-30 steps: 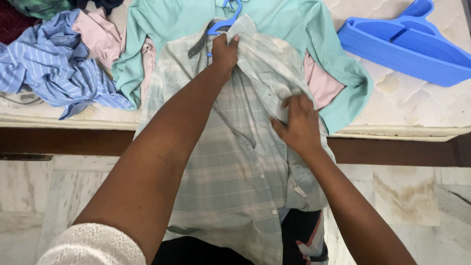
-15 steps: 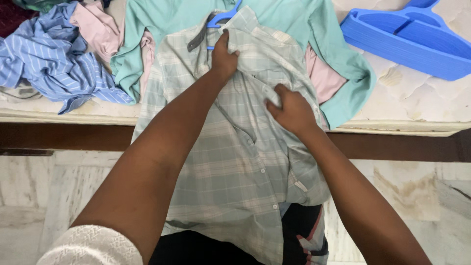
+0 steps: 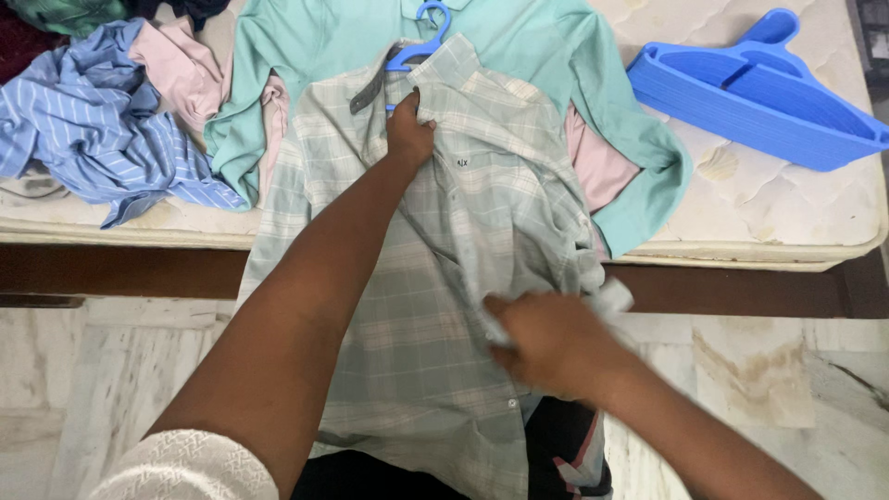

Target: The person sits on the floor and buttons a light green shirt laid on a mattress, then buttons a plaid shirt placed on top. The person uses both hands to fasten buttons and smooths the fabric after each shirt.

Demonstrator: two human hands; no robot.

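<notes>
Far left on the white quilted mattress (image 3: 787, 208): one crumpled blue-and-white striped cotton shirt (image 3: 88, 130), with a pale pink garment (image 3: 176, 65) bunched just beside it. A second patch of pink (image 3: 597, 162) peeks out further right; cannot tell whether it is the same piece.

Next, one teal long-sleeved shirt (image 3: 556, 56) spread flat. On top of it lies one pale green checked button-front shirt (image 3: 435, 306), collar up on the mattress, lower half hanging over the edge toward the marble floor (image 3: 93, 370). One blue plastic hanger hook (image 3: 421, 37) pokes out at the collars.

Left hand (image 3: 409, 130) at the checked shirt's collar, fingers closed and pinching the cloth just below the neck, as half a second ago.

Right hand (image 3: 546, 338) now well down the front edge, near the bottom buttons; half a second ago sat up at chest height. Fingers curled shut on the fabric, somewhat blurred. Judging by that drop, work along the front opening has gone from the upper part to the lower part.

Far right: one stack of blue plastic hangers (image 3: 750, 93) lying on the mattress, nested too tightly to count.

Hands in view: two, both the person's own.
</notes>
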